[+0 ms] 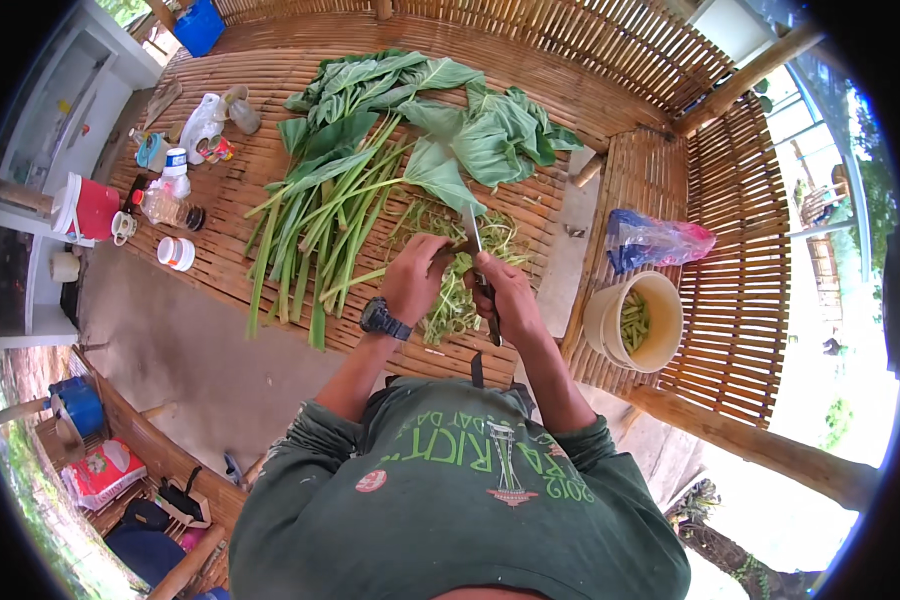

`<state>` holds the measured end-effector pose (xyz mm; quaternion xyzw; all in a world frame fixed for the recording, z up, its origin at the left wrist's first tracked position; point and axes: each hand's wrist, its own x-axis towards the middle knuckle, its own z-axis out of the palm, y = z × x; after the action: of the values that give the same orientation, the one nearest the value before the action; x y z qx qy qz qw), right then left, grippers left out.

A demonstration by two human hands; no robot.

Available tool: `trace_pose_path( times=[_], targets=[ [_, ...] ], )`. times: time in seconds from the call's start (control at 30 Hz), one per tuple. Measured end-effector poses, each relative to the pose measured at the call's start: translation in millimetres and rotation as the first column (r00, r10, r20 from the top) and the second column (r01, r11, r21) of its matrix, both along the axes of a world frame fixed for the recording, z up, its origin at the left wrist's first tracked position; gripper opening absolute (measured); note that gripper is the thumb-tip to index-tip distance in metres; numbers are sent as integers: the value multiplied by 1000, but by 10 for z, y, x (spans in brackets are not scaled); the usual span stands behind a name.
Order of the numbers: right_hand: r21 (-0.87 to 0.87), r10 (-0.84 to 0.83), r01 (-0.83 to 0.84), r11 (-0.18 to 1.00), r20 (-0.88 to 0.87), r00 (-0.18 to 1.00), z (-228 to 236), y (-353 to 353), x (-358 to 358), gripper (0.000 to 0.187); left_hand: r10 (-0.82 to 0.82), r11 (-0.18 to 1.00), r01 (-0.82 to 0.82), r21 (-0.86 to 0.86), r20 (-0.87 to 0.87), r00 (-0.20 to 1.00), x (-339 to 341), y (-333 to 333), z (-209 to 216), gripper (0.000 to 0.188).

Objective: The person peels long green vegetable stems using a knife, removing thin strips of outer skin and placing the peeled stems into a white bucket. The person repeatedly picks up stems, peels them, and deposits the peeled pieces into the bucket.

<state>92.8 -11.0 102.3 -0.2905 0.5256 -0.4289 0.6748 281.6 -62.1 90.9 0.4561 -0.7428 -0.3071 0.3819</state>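
My right hand (510,293) is closed around the dark handle of a knife (472,228), its blade pointing away from me. Close beside it, my left hand (415,282), with a black watch on the wrist, has its fingers bent around a green stalk (355,282); the part inside the fingers is hidden. Stringy green peelings (450,318) lie under and around both hands. To the left rests a bundle of long leaf stalks (315,235). Broad green leaves (495,135) are heaped at the far side, one drooping close to the knife tip.
Bamboo slats form the table (205,255). Bottles and jars, a white-lidded jar (176,253) among them, stand at left beside a red jug (92,208). On the right bench are a whitish bucket (660,310) with cut green pieces and a blue-and-pink plastic bag (655,240).
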Motion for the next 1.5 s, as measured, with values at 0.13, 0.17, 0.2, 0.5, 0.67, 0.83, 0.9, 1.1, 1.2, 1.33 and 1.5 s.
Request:
trace_pose_path(
  times=[0.13,0.17,0.2,0.5,0.67,0.83,0.9,1.1,1.2,1.33,1.5],
  targets=[
    [-317,-126,-114,941,-645,753,-27,136,143,53,78,997,-76,16,-116,990,-94,17,-57,21],
    [-367,-170,-147,918,-701,692,44,166,171,53,89,996,-90,-3,-108,990,-94,29,-54,20],
    [-412,-216,-185,892,-749,626,78,191,203,52,102,994,-104,-22,-99,990,-89,41,-50,19],
    [-381,-184,-192,905,-755,629,96,167,311,56,121,985,-127,-118,-50,991,-113,87,59,15],
    [-386,-193,-175,906,-744,640,110,55,392,60,147,972,-149,-181,-26,989,-110,84,74,15],
    [-439,-235,-149,886,-702,672,180,3,417,58,163,961,-156,-229,8,987,-84,97,78,17],
    [-382,-193,-126,915,-692,695,216,-37,416,58,154,954,-141,-264,29,988,-83,105,75,18],
    [-270,-65,-142,952,-633,771,411,-126,286,58,120,959,-108,-264,27,992,-67,70,116,26],
    [-348,-128,-97,932,-568,813,313,-137,241,50,60,971,-51,-232,30,998,-28,56,218,30],
    [-396,-135,-21,918,-363,922,42,-158,228,37,6,985,-2,-173,21,1000,69,14,321,32],
    [-223,-21,-7,975,-124,992,207,-148,215,25,-33,992,33,-121,4,999,138,-26,455,32]
  ],
)
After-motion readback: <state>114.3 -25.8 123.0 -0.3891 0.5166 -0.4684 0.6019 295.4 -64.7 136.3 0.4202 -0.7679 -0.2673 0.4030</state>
